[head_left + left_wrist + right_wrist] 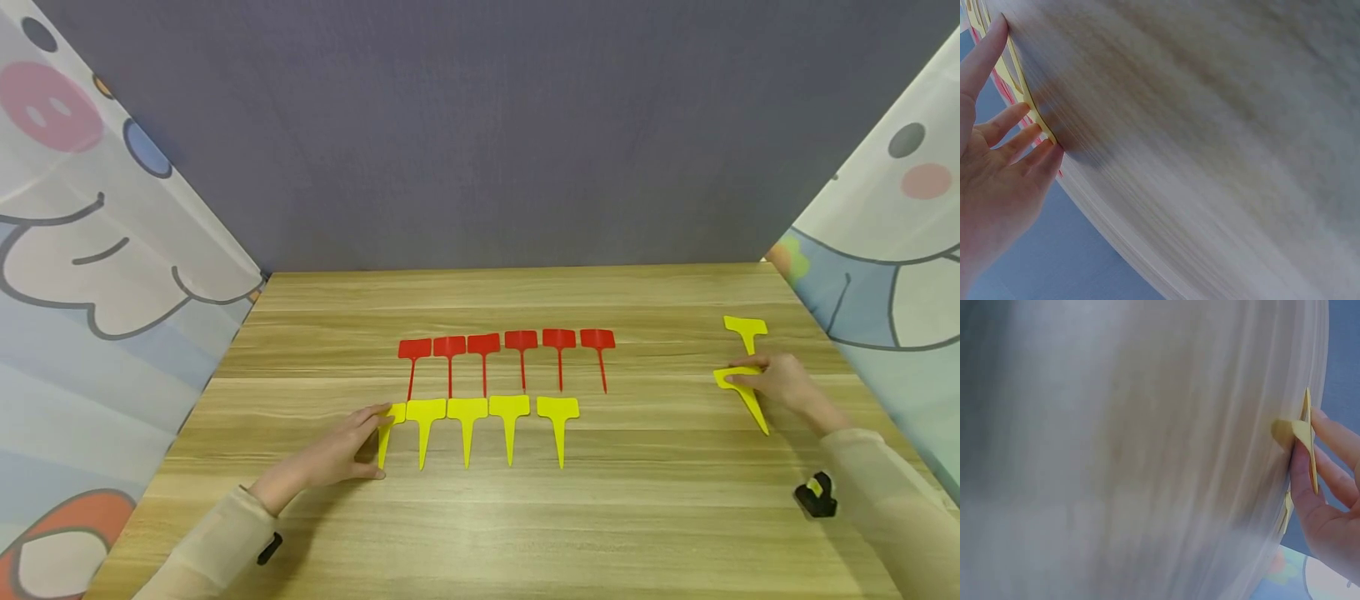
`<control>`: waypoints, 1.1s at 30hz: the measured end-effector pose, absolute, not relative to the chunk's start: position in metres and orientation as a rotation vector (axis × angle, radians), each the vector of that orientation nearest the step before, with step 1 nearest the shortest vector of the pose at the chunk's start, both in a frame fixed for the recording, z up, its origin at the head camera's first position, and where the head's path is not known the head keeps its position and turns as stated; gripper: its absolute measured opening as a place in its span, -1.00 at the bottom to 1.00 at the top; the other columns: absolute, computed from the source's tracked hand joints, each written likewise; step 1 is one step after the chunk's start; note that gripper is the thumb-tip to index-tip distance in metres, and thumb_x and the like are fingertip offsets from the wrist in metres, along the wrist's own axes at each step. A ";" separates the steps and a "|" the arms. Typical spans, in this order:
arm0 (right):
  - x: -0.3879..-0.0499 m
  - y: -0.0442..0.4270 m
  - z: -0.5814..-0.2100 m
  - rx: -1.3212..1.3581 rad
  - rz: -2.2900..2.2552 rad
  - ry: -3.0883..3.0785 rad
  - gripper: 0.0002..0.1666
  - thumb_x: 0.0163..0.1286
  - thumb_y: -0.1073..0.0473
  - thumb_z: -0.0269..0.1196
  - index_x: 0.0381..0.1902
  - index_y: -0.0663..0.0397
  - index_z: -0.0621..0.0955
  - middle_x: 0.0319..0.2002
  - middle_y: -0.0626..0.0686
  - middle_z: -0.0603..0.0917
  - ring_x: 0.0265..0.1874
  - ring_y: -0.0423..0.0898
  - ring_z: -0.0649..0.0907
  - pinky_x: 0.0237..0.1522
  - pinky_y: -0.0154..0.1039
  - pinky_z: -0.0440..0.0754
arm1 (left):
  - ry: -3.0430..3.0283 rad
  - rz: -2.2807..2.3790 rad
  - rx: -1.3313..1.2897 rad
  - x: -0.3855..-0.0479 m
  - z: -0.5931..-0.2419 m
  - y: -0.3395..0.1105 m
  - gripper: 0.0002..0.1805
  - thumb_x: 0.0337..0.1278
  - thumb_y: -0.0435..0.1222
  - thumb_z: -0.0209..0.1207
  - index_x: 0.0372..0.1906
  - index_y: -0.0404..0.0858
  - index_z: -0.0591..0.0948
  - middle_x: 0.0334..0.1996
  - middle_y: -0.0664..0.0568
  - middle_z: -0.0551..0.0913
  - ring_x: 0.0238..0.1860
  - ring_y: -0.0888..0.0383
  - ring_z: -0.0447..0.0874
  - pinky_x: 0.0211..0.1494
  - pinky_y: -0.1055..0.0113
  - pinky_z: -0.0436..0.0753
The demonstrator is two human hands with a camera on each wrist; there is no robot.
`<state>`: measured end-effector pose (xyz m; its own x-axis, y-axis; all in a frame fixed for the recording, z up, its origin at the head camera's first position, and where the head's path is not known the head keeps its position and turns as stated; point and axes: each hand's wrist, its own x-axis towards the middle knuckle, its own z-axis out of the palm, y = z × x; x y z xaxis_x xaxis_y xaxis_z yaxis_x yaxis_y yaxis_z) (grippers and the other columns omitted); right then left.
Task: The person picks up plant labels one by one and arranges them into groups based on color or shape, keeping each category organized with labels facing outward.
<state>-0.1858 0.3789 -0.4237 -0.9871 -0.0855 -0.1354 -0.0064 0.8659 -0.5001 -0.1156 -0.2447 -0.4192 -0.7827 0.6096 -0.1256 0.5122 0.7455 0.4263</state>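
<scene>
In the head view, my left hand point(341, 450) rests at the leftmost yellow T-shaped plant label point(385, 437), its fingers on the head and the thumb by the pointed tip. The left wrist view has this label's thin edge point(1038, 115) along the fingertips. To its right lie several more yellow labels point(467, 408) in a row, points toward me. Far to the right, my right hand point(787, 387) pinches another yellow plant label point(750, 402) by its head; the right wrist view shows it tilted between thumb and fingers. Just beyond lies one further yellow label point(745, 325), its tip hidden.
Above the yellow row stretches a row of several red plant labels point(483, 343) with thin stems. The wood-grain table point(480, 533) meets a grey panel point(517, 142) at the back. Cartoon-print curtains point(172, 275) hang on both sides.
</scene>
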 end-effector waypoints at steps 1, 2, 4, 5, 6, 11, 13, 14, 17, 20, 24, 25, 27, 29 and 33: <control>-0.185 0.379 -0.424 -0.058 -0.789 2.876 -0.36 0.18 -0.06 0.19 -0.06 0.48 0.49 -0.03 0.60 0.32 -0.11 0.45 0.35 -0.23 0.12 0.43 | 2.690 0.548 0.886 -0.115 -0.419 -0.245 -0.24 -0.16 -0.14 0.31 0.16 -0.43 0.31 0.26 -0.24 0.15 0.23 -0.18 0.14 0.16 -0.03 0.28; -0.185 0.379 -0.424 -0.042 -0.816 2.861 -0.36 0.20 -0.04 0.18 -0.05 0.48 0.47 -0.01 0.60 0.30 -0.10 0.44 0.36 -0.24 0.09 0.46 | 2.692 0.548 0.890 -0.115 -0.419 -0.245 -0.24 -0.17 -0.14 0.31 0.15 -0.43 0.31 0.26 -0.24 0.15 0.23 -0.18 0.14 0.16 -0.03 0.28; -0.183 0.378 -0.424 -0.011 -0.876 2.828 -0.38 0.23 -0.03 0.15 -0.03 0.49 0.46 0.03 0.59 0.27 -0.08 0.41 0.35 -0.27 -0.04 0.52 | 2.693 0.550 0.894 -0.115 -0.419 -0.245 -0.24 -0.17 -0.14 0.31 0.15 -0.43 0.31 0.26 -0.24 0.16 0.22 -0.18 0.15 0.16 -0.03 0.28; -0.183 0.379 -0.424 0.002 -0.910 2.806 -0.39 0.25 -0.01 0.13 -0.01 0.49 0.45 0.04 0.59 0.25 -0.08 0.39 0.37 -0.29 -0.11 0.54 | 2.694 0.550 0.897 -0.115 -0.420 -0.245 -0.24 -0.17 -0.14 0.31 0.15 -0.43 0.31 0.25 -0.24 0.16 0.22 -0.18 0.15 0.16 -0.03 0.28; -0.182 0.379 -0.424 0.015 -0.942 2.786 -0.40 0.26 0.01 0.12 0.00 0.49 0.44 0.06 0.59 0.23 -0.09 0.34 0.40 -0.32 -0.18 0.56 | 2.695 0.550 0.898 -0.115 -0.419 -0.245 -0.24 -0.17 -0.14 0.31 0.15 -0.43 0.31 0.25 -0.24 0.16 0.22 -0.18 0.15 0.16 -0.03 0.28; -0.181 0.379 -0.422 0.047 -1.066 2.713 -0.42 0.29 0.07 0.10 0.04 0.52 0.39 0.07 0.60 0.20 -0.36 -0.25 0.56 -0.41 -0.37 0.58 | 2.710 0.556 0.919 -0.116 -0.420 -0.245 -0.24 -0.18 -0.13 0.31 0.14 -0.43 0.32 0.24 -0.26 0.17 0.20 -0.20 0.17 0.14 -0.05 0.30; -0.180 0.378 -0.421 0.055 -1.094 2.693 -0.40 0.29 0.06 0.09 0.05 0.53 0.37 0.07 0.60 0.21 -0.45 -0.44 0.51 -0.39 -0.36 0.59 | 2.714 0.562 0.922 -0.116 -0.421 -0.245 -0.24 -0.18 -0.13 0.31 0.14 -0.43 0.32 0.24 -0.26 0.18 0.20 -0.20 0.18 0.13 -0.05 0.31; -0.180 0.376 -0.420 0.054 -1.105 2.686 -0.39 0.30 0.05 0.08 0.06 0.53 0.36 0.07 0.59 0.22 -0.47 -0.48 0.50 -0.38 -0.35 0.59 | 2.712 0.567 0.913 -0.115 -0.421 -0.245 -0.24 -0.18 -0.13 0.31 0.14 -0.43 0.32 0.24 -0.25 0.18 0.20 -0.19 0.17 0.13 -0.04 0.30; -0.179 0.373 -0.418 0.055 -1.152 2.652 -0.35 0.31 0.03 0.06 0.09 0.53 0.33 0.08 0.58 0.23 -0.47 -0.47 0.52 -0.35 -0.33 0.60 | 2.709 0.568 0.911 -0.115 -0.421 -0.246 -0.24 -0.18 -0.13 0.31 0.14 -0.43 0.32 0.24 -0.26 0.17 0.20 -0.20 0.17 0.13 -0.06 0.30; -0.179 0.369 -0.417 0.050 -1.227 2.606 -0.34 0.31 0.05 0.06 0.11 0.56 0.29 0.10 0.56 0.21 -0.44 -0.48 0.53 -0.31 -0.31 0.60 | 2.698 0.564 0.889 -0.115 -0.421 -0.246 -0.24 -0.18 -0.14 0.31 0.15 -0.42 0.31 0.26 -0.24 0.15 0.22 -0.19 0.14 0.15 -0.04 0.29; -0.179 0.362 -0.415 0.042 -1.320 2.544 -0.35 0.32 0.10 0.06 0.12 0.60 0.26 0.11 0.54 0.20 -0.41 -0.53 0.50 -0.25 -0.28 0.60 | 2.685 0.559 0.867 -0.116 -0.420 -0.245 -0.24 -0.16 -0.14 0.30 0.16 -0.41 0.30 0.27 -0.23 0.14 0.23 -0.17 0.12 0.17 -0.03 0.27; -0.179 0.361 -0.415 0.044 -1.328 2.538 -0.35 0.32 0.10 0.06 0.12 0.60 0.26 0.10 0.52 0.23 -0.40 -0.54 0.50 -0.25 -0.29 0.60 | 2.682 0.559 0.863 -0.116 -0.420 -0.245 -0.24 -0.16 -0.14 0.30 0.17 -0.41 0.30 0.27 -0.23 0.13 0.24 -0.17 0.12 0.17 -0.02 0.27; -0.179 0.358 -0.414 0.044 -1.355 2.522 -0.35 0.31 0.10 0.08 0.12 0.60 0.26 0.06 0.47 0.30 -0.39 -0.54 0.50 -0.24 -0.28 0.60 | 2.681 0.559 0.860 -0.116 -0.420 -0.245 -0.23 -0.16 -0.13 0.30 0.17 -0.41 0.29 0.27 -0.22 0.13 0.23 -0.17 0.12 0.17 -0.02 0.28; -0.179 0.355 -0.413 0.046 -1.391 2.501 -0.34 0.29 0.12 0.10 0.12 0.61 0.25 -0.06 0.28 0.46 -0.38 -0.52 0.51 -0.24 -0.28 0.60 | 2.680 0.561 0.857 -0.116 -0.420 -0.245 -0.23 -0.15 -0.13 0.30 0.17 -0.41 0.29 0.27 -0.22 0.13 0.24 -0.17 0.12 0.17 -0.02 0.27; -0.180 0.350 -0.411 0.066 -1.465 2.455 -0.31 0.24 0.11 0.16 0.11 0.60 0.27 -0.23 -0.20 0.47 -0.37 -0.49 0.53 -0.25 -0.28 0.60 | 2.682 0.562 0.854 -0.116 -0.420 -0.245 -0.22 -0.16 -0.12 0.30 0.18 -0.41 0.29 0.27 -0.22 0.13 0.24 -0.16 0.12 0.17 -0.03 0.27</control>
<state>-0.1800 0.3496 -0.4111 -0.9595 -0.1039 -0.2620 0.1814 0.4840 -0.8560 -0.1157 -0.2452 -0.4198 -0.7895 0.5984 -0.1364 0.4933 0.7509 0.4391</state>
